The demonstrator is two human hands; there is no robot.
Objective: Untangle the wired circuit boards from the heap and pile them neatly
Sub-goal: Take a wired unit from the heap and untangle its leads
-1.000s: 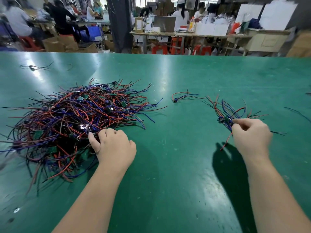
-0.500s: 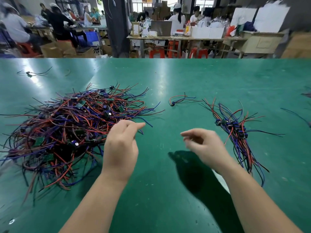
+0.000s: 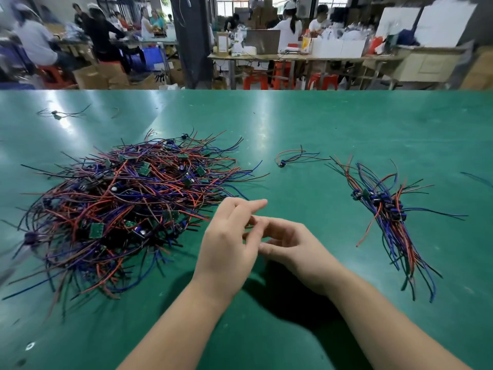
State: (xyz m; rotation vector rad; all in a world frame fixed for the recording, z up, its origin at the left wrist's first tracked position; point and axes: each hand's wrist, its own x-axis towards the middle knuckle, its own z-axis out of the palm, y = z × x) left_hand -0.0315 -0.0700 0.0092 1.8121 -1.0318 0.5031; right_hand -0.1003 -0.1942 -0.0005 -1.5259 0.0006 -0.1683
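Note:
A big tangled heap of small green circuit boards with red, blue and black wires covers the left of the green table. A tidy bundle of sorted boards lies at the right, wires running toward me. My left hand and my right hand meet in the middle, just right of the heap. Their fingertips touch each other. The fingers are loosely curled and apart. I see no board or wire in either hand.
One loose wired board lies between heap and bundle, farther back. Another stray one sits at the far left. A single blue wire lies at the right edge. Beyond the table, seated people work at benches with boxes and red stools.
My right hand left the bundle and came left to the middle. My left hand lifted off the heap's near edge and moved right until both hands touch.

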